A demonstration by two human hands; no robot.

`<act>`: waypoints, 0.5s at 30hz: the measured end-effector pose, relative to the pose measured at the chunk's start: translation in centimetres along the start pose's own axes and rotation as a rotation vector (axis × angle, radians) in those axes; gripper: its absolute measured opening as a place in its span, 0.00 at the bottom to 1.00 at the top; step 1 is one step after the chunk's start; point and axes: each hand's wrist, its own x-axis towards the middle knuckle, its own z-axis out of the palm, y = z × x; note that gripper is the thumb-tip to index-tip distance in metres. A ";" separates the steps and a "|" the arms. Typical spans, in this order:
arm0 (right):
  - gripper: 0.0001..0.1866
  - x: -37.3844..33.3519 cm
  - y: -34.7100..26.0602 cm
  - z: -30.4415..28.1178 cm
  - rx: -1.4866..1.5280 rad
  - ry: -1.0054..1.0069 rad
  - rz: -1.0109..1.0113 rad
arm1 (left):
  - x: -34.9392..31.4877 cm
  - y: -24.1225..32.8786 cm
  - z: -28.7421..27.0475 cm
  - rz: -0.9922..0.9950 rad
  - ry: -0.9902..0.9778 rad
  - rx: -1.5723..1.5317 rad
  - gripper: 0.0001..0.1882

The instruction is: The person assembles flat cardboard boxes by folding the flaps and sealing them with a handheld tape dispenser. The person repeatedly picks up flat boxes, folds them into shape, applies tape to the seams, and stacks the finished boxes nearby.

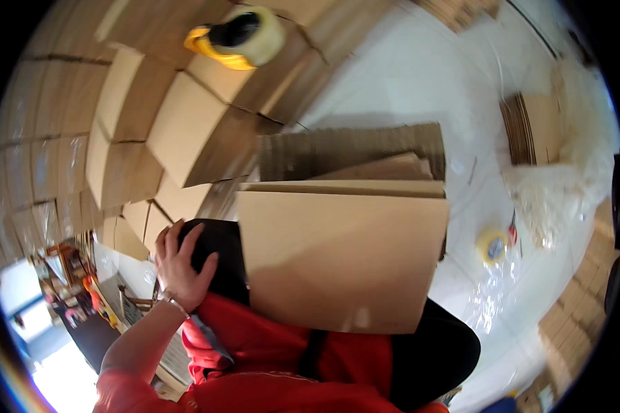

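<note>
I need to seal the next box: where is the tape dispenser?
In the head view, the yellow tape dispenser sits at the top, left of centre, on the stacked cardboard boxes, beyond the left hand.

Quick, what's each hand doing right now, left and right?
Left hand: open, fingers spread, resting on the black-clad knee, holding nothing.
Right hand: not in view.

A pale, glossy floor (420, 76) fills the upper right, catching soft light. Stacked cardboard boxes (165, 131) rise like a wall along the left and top. A bundle of flat cardboard (530, 127) lies on the floor at the right, with more cartons (579, 303) at the right edge. Clear plastic wrap (496, 289) is crumpled nearby. Bright daylight glows at the lower left (55, 372).
</note>
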 end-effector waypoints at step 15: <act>0.20 3.8 7.6 -14.3 0.039 0.329 -0.240 | -8.6 -1.6 2.6 0.358 0.574 -0.392 0.22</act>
